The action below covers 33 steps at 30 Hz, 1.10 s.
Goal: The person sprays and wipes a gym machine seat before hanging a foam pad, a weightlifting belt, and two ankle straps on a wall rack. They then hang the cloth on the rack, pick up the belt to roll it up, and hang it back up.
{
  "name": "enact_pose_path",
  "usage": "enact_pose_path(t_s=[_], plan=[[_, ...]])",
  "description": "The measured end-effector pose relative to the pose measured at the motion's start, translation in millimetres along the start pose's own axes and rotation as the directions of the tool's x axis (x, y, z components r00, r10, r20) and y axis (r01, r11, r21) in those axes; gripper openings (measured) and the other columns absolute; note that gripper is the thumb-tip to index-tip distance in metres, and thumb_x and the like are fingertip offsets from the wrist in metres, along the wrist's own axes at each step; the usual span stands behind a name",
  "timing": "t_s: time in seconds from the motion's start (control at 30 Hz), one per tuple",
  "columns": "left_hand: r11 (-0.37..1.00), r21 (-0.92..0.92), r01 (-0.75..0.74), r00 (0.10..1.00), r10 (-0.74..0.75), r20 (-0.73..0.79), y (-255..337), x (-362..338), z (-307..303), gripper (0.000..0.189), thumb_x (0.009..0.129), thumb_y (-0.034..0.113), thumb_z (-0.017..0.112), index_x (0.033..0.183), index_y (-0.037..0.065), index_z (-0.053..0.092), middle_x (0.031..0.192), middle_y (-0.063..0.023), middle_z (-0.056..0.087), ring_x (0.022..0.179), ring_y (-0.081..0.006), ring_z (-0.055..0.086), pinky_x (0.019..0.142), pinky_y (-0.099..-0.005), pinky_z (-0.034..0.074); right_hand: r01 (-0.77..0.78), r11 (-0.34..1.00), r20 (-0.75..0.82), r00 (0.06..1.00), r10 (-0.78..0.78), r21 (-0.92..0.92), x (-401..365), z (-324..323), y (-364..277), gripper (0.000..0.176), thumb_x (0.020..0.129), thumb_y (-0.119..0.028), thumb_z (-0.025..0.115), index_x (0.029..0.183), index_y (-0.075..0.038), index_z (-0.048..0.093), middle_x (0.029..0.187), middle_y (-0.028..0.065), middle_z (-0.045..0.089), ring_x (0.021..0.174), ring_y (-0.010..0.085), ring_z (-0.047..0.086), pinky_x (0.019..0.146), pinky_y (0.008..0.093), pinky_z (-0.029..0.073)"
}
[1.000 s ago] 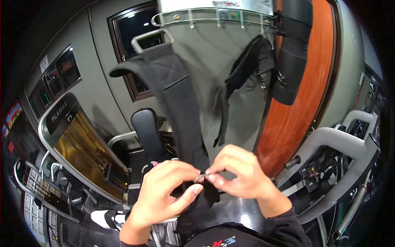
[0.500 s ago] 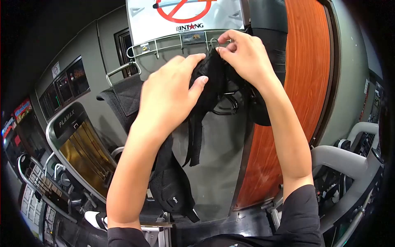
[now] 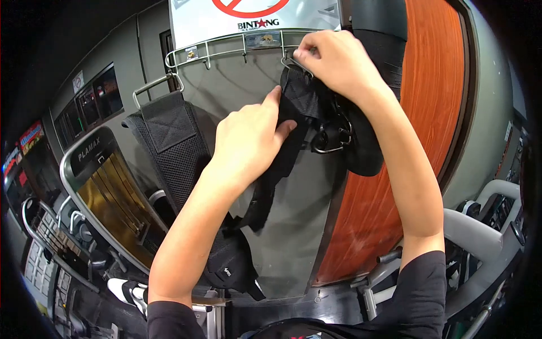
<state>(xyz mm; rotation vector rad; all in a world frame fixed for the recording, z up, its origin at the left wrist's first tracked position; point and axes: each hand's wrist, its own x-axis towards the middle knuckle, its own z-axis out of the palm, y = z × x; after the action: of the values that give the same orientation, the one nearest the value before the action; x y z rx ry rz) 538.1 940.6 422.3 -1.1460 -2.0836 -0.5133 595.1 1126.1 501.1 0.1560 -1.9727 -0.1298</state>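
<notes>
My right hand (image 3: pixel 333 59) is at the wire hook rack (image 3: pixel 226 40), thumb and forefinger pinched at the metal ring (image 3: pixel 288 61) of a black webbing strap (image 3: pixel 301 96). The strap hangs below the ring. My left hand (image 3: pixel 251 138) is beside the strap, forefinger and thumb apart, the fingertip at its left edge; its other fingers are partly hidden. Farther left, a wide black padded strap (image 3: pixel 169 127) hangs from a metal D-ring (image 3: pixel 158 85). Below my left forearm dangles a black padded piece (image 3: pixel 231 263) with a small white logo. A metal buckle (image 3: pixel 333 148) hangs under my right wrist.
A white sign (image 3: pixel 257 17) is above the rack on a grey panel (image 3: pixel 293 220). Right of it stand a black padded cylinder (image 3: pixel 378 34) and a reddish wood panel (image 3: pixel 361 226). A weight machine (image 3: pixel 107 192) is at left; grey machine tubing (image 3: pixel 474 234) is at right.
My left hand has moved slightly right and down, its fingertip lower along the strap. My right hand stays by the ring and hook. The view has shifted, showing more of the left padded strap.
</notes>
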Motion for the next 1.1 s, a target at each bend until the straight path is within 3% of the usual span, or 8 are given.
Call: enact_pose_path(t_s=[0.37,0.53,0.73,0.8,0.87,0.93,1.0,1.1], plan=[[0.996,-0.054,-0.074,0.995,0.078,0.07,9.4,-30.7,25.9,0.065,0.093,0.028,0.063,0.15,0.015,0.036,0.082,-0.0181,0.067,0.078,-0.0393,0.067,0.067,-0.0495,0.053,-0.026,0.996,-0.105,0.994,0.035,0.09,-25.6,-14.5,-34.6,0.034,0.092,-0.04,0.064,0.085,-0.008,0.073,0.066,0.0087,0.066,0.068,0.0304,0.068,0.064,0.0393,0.053],[0.989,0.131,-0.062,0.985,0.039,0.169,24.8,-36.7,26.3,0.07,0.091,0.041,0.065,0.143,0.004,0.038,0.078,-0.0134,0.069,0.067,-0.0333,0.069,0.057,-0.0439,0.054,-0.001,0.982,-0.096,0.995,0.019,0.187,-36.2,-18.6,-60.1,0.037,0.091,-0.043,0.065,0.083,-0.008,0.072,0.061,0.0062,0.063,0.058,0.0285,0.065,0.055,0.0378,0.05],[0.974,0.194,-0.114,0.978,0.076,0.194,15.5,-73.4,37.5,0.081,0.085,0.052,0.068,0.145,0.002,0.046,0.069,-0.0063,0.065,0.058,-0.0214,0.067,0.053,-0.0349,0.052,0.089,0.869,-0.101,0.994,-0.046,0.487,-71.8,-29.2,-97.6,0.021,0.091,-0.021,0.069,0.09,0.0,0.07,0.062,0.0022,0.06,0.053,0.0056,0.047,0.049,0.0233,0.035],[0.989,-0.048,-0.139,0.99,0.139,-0.005,-1.4,-94.5,57.3,0.075,0.085,0.051,0.068,0.138,0.0,0.052,0.072,-0.0081,0.066,0.062,-0.0236,0.068,0.057,-0.0359,0.053,0.183,0.844,-0.163,0.98,-0.115,0.505,-92.1,-29.9,-112.6,0.021,0.09,-0.021,0.065,0.091,-0.001,0.072,0.065,0.0026,0.064,0.055,0.0079,0.056,0.05,0.0224,0.039],[0.997,-0.074,-0.025,0.973,0.041,0.229,-11.1,-119.2,54.0,0.068,0.085,0.045,0.07,0.134,0.0,0.055,0.083,-0.0119,0.067,0.071,-0.0273,0.069,0.061,-0.0392,0.055,0.17,0.825,-0.075,0.985,-0.154,0.539,-121.7,-27.2,-122.1,0.03,0.092,-0.032,0.065,0.09,-0.003,0.073,0.068,0.0036,0.067,0.054,0.0125,0.06,0.05,0.0249,0.043],[0.983,-0.178,-0.038,0.985,0.067,0.158,-20.8,-148.8,47.2,0.069,0.084,0.039,0.072,0.139,0.004,0.051,0.09,-0.0129,0.066,0.074,-0.0287,0.068,0.064,-0.0417,0.056,0.153,0.759,0.051,0.97,-0.238,0.632,-151.9,-18.8,-123.5,0.039,0.093,-0.042,0.063,0.09,-0.005,0.074,0.071,0.0053,0.068,0.054,0.0156,0.063,0.051,0.0272,0.045],[0.956,-0.292,0.024,0.971,0.048,0.235,-25.2,-173.5,37.1,0.08,0.077,0.035,0.077,0.146,0.013,0.044,0.09,-0.0162,0.063,0.084,-0.0345,0.067,0.071,-0.0436,0.055,0.052,0.614,0.058,0.986,-0.158,0.787,-184.8,10.7,-129.0,0.042,0.096,-0.044,0.061,0.089,-0.004,0.074,0.072,0.0074,0.068,0.054,0.0144,0.062,0.051,0.0256,0.045],[0.915,-0.384,0.126,0.908,0.05,0.416,-26.7,-202.2,11.0,0.076,0.088,0.043,0.068,0.151,0.012,0.039,0.118,-0.0236,0.058,0.104,-0.0401,0.062,0.085,-0.046,0.053,-0.333,0.408,0.197,0.92,0.339,0.85,-242.5,52.6,-147.1,0.036,0.097,-0.036,0.061,0.095,-0.001,0.071,0.069,0.0067,0.065,0.059,0.0129,0.063,0.053,0.0243,0.046]])
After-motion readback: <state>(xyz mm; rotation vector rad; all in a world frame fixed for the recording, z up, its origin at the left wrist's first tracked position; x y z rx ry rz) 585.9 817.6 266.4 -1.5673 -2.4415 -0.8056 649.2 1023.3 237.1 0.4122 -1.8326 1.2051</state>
